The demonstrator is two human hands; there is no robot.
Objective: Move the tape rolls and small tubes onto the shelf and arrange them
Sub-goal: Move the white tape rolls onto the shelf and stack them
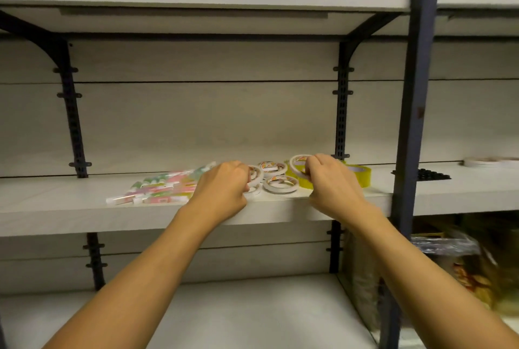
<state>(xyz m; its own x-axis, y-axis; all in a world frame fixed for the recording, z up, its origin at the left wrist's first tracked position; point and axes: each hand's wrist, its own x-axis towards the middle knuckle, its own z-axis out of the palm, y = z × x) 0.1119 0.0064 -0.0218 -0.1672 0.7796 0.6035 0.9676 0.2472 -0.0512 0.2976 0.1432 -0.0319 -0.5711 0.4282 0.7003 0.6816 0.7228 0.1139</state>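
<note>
Tape rolls (276,177) and small tubes (160,188) are already placed on the shelf (84,208); arranging remains, one white roll (298,164) being pinched by the right hand (331,183), another gripped by the left hand (224,188).

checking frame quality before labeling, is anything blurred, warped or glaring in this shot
Head view: dim, even light, no glare; the wide lens bows the shelf edges; packaged goods at lower right smear with motion; both hands and the tape rolls are fairly sharp.

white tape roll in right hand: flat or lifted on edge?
Tilted on edge: the white tape roll, pinched by the right hand, shows its open ring above the yellow tape roll.
</note>
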